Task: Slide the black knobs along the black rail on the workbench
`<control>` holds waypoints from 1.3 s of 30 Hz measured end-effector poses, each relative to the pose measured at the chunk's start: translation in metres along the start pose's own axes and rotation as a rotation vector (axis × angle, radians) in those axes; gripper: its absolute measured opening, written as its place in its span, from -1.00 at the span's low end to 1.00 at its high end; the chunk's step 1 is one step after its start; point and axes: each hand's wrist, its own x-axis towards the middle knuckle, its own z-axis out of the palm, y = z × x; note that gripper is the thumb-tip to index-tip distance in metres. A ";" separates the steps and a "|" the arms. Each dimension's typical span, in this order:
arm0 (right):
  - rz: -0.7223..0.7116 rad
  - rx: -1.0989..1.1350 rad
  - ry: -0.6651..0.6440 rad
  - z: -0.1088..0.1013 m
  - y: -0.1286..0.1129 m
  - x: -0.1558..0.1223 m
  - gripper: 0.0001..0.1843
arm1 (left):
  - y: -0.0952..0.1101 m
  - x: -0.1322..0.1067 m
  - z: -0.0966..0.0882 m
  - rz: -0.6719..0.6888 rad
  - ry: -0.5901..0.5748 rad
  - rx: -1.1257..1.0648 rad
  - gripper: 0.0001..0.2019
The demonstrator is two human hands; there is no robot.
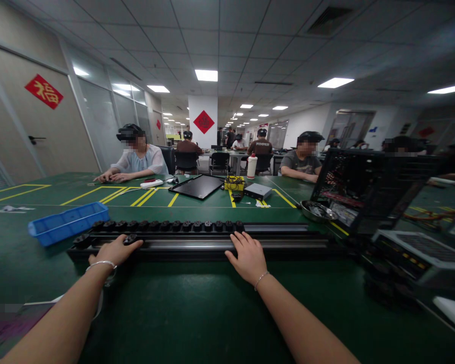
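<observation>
While two hands [246, 257] touch one black rack [185, 246], one blue bin [69, 222] sits.

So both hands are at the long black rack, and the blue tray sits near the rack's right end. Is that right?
Not quite: the blue tray sits near the rack's left end, as the head view shows. The rest holds: the left hand and the right hand are both at the long black rack.

dim overall, lit by white ceiling panels [206, 75]; edges stretch and lean, and the upper right smears into dark blur
</observation>
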 end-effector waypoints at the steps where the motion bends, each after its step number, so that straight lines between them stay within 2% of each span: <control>1: 0.001 -0.001 -0.002 0.000 0.000 0.000 -0.42 | 0.000 0.000 0.000 -0.001 -0.001 -0.001 -0.11; 14: 0.017 -0.009 -0.032 -0.002 -0.002 0.000 -0.42 | 0.003 -0.005 -0.003 0.026 0.046 0.002 -0.16; 23: -0.001 0.006 0.006 0.002 0.000 0.000 -0.42 | 0.000 -0.002 0.001 0.032 0.031 0.005 -0.15; 39: 0.002 -0.008 -0.004 0.001 0.001 0.000 -0.42 | 0.003 -0.007 -0.002 0.022 0.034 0.019 -0.12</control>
